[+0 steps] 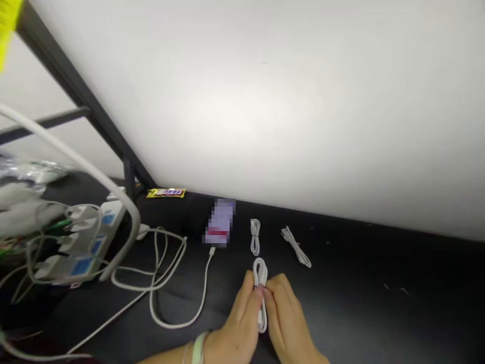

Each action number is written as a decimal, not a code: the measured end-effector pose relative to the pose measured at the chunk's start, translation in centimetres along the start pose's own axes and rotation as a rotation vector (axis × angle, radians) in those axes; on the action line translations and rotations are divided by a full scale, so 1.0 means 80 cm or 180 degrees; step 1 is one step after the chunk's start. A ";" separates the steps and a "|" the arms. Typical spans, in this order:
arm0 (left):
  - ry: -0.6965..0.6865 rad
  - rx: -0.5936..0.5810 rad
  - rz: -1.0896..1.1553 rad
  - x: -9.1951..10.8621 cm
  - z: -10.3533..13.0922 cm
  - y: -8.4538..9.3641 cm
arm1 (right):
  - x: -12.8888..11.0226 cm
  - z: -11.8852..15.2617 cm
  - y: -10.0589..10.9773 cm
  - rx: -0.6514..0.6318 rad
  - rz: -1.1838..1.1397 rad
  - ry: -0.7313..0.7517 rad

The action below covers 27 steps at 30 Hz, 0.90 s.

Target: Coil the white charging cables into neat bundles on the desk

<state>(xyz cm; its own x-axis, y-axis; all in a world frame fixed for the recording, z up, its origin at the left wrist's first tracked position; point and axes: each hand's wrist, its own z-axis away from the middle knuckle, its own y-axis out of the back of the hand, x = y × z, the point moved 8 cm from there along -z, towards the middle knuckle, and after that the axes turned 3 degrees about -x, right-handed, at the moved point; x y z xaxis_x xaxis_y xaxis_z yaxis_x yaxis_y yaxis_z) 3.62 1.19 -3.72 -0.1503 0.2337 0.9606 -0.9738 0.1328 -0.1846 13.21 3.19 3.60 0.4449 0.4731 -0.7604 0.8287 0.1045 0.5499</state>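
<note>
A white charging cable (260,270), folded into a long narrow bundle, is held between both my hands. My left hand (240,318) pinches its middle from the left, with a pale green band at the wrist. From the right, my right hand (286,316) closes thumb and fingers on the same spot; whatever binds the bundle there is mostly hidden by my fingertips. Just beyond lies a smaller bundled white cable (255,236), tied at its middle. Another bundled white cable (296,246) rests slanted to the right of that one.
A phone (220,222), its screen blurred out, is plugged into a white cord (204,288) looping across the black table (359,298). At left sit a power strip (109,222) with several plugs, a metal frame (91,108) and a thick white tube (94,172). A yellow snack wrapper (166,192) lies by the wall.
</note>
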 end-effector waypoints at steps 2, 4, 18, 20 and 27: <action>0.0085 0.0143 -0.0022 0.005 -0.002 -0.001 | -0.003 -0.001 -0.002 0.0001 0.0077 0.0134; 0.0110 0.0208 -0.0075 0.013 -0.002 -0.005 | -0.006 -0.001 -0.002 0.0078 0.0165 0.0254; 0.0476 -0.0801 0.1387 0.042 -0.029 -0.034 | -0.007 -0.003 0.013 -0.0096 0.0343 0.0693; 0.0520 -0.0829 0.1573 0.039 -0.029 -0.038 | -0.007 -0.003 0.013 -0.0097 0.0305 0.0642; 0.0276 -0.0613 0.1176 0.045 -0.029 -0.028 | -0.009 -0.006 0.017 -0.0135 0.0494 0.0506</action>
<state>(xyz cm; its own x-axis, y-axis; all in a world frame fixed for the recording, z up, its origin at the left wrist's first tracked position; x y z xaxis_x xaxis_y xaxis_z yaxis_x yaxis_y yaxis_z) 5.68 3.96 -0.35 -0.4604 0.3785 0.8030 -0.8062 0.2004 -0.5567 13.89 3.44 5.04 0.5039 0.6181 -0.6034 0.7380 0.0549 0.6726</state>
